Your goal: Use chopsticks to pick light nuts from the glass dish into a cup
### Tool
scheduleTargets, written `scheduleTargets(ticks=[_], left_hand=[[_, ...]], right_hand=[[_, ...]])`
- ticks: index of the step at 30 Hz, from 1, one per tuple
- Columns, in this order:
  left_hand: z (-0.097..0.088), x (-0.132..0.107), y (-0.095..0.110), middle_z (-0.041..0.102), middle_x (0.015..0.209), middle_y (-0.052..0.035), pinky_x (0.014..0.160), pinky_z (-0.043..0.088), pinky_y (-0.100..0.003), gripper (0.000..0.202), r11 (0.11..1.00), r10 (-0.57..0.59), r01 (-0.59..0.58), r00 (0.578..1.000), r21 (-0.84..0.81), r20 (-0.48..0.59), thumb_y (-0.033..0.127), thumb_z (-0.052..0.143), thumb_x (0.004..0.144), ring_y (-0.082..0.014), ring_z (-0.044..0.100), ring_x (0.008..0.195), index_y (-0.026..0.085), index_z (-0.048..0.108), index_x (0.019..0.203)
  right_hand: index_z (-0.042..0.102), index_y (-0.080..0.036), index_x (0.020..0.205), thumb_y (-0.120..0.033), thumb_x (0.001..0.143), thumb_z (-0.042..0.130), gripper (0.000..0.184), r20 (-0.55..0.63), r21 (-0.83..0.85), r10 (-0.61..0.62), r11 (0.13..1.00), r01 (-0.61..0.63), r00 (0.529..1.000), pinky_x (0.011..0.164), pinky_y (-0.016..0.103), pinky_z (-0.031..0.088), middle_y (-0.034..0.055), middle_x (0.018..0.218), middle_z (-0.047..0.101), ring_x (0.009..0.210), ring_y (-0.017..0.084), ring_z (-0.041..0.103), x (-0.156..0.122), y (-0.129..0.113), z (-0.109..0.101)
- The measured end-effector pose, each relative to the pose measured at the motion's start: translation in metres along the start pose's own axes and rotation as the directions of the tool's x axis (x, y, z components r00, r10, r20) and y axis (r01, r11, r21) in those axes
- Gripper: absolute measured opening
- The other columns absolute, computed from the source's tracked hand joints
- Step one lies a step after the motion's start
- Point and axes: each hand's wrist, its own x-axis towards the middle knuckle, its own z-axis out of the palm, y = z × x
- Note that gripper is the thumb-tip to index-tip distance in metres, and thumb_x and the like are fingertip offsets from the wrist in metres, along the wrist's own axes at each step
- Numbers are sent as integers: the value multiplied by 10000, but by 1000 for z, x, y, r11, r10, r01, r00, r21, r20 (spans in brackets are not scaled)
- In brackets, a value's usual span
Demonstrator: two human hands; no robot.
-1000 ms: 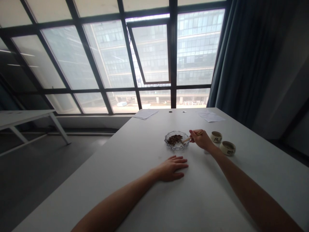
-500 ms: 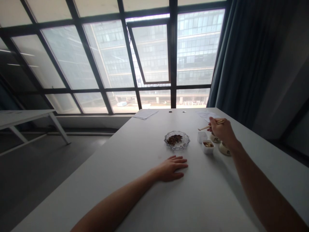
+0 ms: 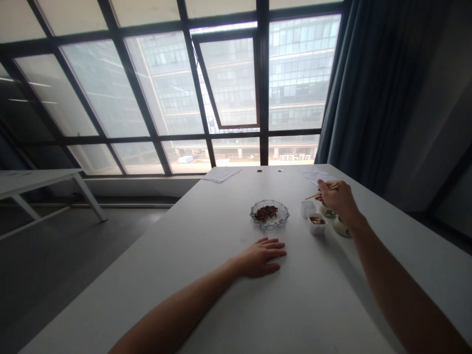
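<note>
I have the right hand [image 3: 336, 195] pinching wooden chopsticks [image 3: 314, 194] raised beside a small white cup [image 3: 316, 224]; the left hand [image 3: 258, 257] lies flat, open, empty.

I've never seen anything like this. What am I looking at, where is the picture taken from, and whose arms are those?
No machine here: these are a person's own two bare arms, filmed by a camera worn on their head that looks forward and down. The left hand lies flat on a white table. The right hand holds a pair of wooden chopsticks, close to two round ceramic cups. Between the hands sits a cut-glass dish of dark brown pieces. Beside it are two small white square cups, the nearer holding pale bits. Sheets of paper lie at the far end, by a large window.
</note>
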Motion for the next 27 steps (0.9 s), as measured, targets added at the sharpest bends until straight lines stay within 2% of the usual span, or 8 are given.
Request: scheduleTargets(ticks=[2, 6, 9, 13, 16, 20, 27], left_hand=[[0, 0, 1, 429, 1613, -22, 1271, 224, -474, 547, 1000, 0, 0, 1000, 3, -4, 454, 582, 998, -283, 347, 1520, 332, 489, 1523], [-1, 0, 2, 432, 1612, -17, 1272, 222, -472, 544, 1000, -2, 2, 1000, 11, -8, 455, 580, 1000, -282, 351, 1518, 339, 486, 1523], [-1, -1, 2, 427, 1615, -19, 1272, 223, -473, 544, 1000, 3, -2, 1000, 14, -9, 463, 577, 1003, -283, 345, 1521, 339, 484, 1523], [-1, -1, 1, 426, 1615, -22, 1273, 215, -481, 543, 1000, 4, -4, 1000, 9, -8, 463, 577, 1004, -285, 339, 1524, 335, 485, 1523], [-2, 0, 1, 433, 1611, -25, 1273, 216, -472, 543, 1000, 8, -8, 1000, 6, -7, 454, 579, 1003, -281, 345, 1521, 327, 487, 1523], [-3, 2, 3, 437, 1608, -27, 1272, 220, -460, 540, 1000, 16, -16, 1000, 9, -16, 455, 581, 1001, -275, 353, 1518, 323, 495, 1518], [-2, 1, 2, 428, 1614, -24, 1272, 219, -461, 547, 1000, 12, -12, 1000, 14, -12, 461, 577, 1001, -283, 347, 1520, 333, 485, 1525]], right_hand=[[713, -167, 728, -613, 885, 667, 476, 19, 98, 32, 995, -34, 999, 544, 329, 624, 130, 720, 763, 599, 265, 758, -5, -10, 7], [707, -148, 745, -672, 824, 711, 530, 198, 268, 10, 961, -63, 980, 560, 314, 634, 134, 738, 764, 638, 272, 771, -18, -21, 30], [696, -151, 732, -692, 823, 694, 549, 299, 278, -28, 959, -59, 954, 553, 303, 624, 124, 677, 749, 645, 280, 773, -28, -17, 51], [672, -170, 694, -676, 850, 659, 530, 368, 235, -40, 971, -52, 929, 544, 302, 609, 109, 631, 736, 629, 281, 769, -37, -4, 73], [670, -186, 686, -645, 867, 647, 494, 393, 213, -55, 977, -33, 918, 554, 305, 604, 97, 632, 742, 641, 283, 771, -39, 4, 82], [674, -197, 674, -625, 895, 613, 486, 370, 183, -69, 983, 0, 927, 550, 315, 595, 99, 637, 747, 625, 280, 762, -39, 11, 85], [677, -223, 647, -621, 909, 596, 483, 317, 127, -52, 992, 12, 947, 573, 342, 605, 112, 647, 752, 616, 281, 745, -38, 9, 84]])
